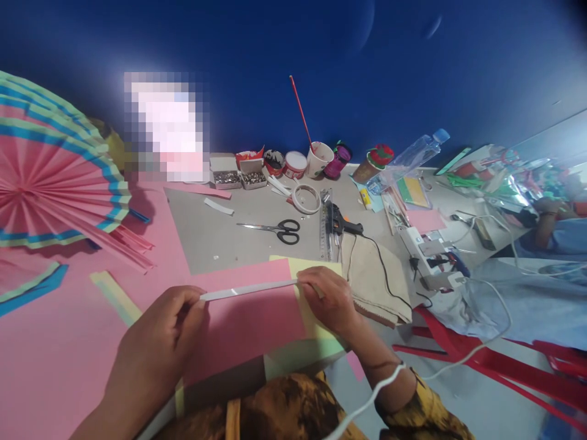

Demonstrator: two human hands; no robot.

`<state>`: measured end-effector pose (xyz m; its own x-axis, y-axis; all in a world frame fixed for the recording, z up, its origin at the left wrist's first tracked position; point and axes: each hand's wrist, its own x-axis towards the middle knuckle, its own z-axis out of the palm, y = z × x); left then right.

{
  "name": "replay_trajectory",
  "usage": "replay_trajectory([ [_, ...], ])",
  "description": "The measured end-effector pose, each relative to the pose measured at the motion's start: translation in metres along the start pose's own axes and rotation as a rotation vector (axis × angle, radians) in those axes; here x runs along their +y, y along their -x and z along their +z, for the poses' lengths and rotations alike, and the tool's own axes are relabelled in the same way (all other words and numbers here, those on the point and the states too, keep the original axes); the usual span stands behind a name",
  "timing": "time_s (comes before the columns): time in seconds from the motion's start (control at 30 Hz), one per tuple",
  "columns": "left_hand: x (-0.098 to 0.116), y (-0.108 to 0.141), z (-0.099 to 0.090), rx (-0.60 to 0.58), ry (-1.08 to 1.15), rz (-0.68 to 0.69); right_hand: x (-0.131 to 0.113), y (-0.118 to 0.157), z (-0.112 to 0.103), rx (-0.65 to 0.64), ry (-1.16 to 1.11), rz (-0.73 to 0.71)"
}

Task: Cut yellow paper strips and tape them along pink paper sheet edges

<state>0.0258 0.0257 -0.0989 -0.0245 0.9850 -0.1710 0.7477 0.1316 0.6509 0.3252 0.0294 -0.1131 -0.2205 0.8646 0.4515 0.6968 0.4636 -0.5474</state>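
A narrow white strip [250, 289] is stretched between my two hands; I cannot tell whether it is tape or paper. My left hand [158, 336] pinches its left end, and my right hand [328, 299] pinches the other. Beneath the strip lies a pink paper sheet [247, 324], overlapping a pale yellow sheet [316, 305] and a light green sheet [298, 357]. Beyond the hands, black-handled scissors [279, 230] rest on the grey table with their blades pointing left. A white tape roll [306, 199] lies behind them, near a black glue gun [342, 221].
A large pleated paper fan [59, 177] stands at left. Along the back are boxes of small metal pieces [227, 178], a white cup [320, 160] and a plastic bottle [408, 162]. Folded beige cloth [376, 278], a power strip [422, 253] and a red chair [481, 360] are at right, near another person's arm.
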Motion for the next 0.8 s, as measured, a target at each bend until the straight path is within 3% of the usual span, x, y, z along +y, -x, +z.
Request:
replay_trajectory([
  [0.1,-0.002,-0.002,0.001,-0.013,0.014,-0.016,-0.003,-0.001,-0.006,-0.039,-0.028,0.071],
  [0.33,-0.005,-0.004,0.0,0.011,0.114,-0.07,-0.001,-0.036,-0.014,-0.163,-0.178,0.537],
  [0.53,-0.011,-0.004,-0.005,0.133,0.077,-0.001,0.001,-0.058,-0.001,-0.309,-0.116,0.529],
  [0.8,-0.021,-0.012,-0.002,0.259,-0.069,0.243,0.005,-0.056,0.015,-0.345,-0.101,0.569],
])
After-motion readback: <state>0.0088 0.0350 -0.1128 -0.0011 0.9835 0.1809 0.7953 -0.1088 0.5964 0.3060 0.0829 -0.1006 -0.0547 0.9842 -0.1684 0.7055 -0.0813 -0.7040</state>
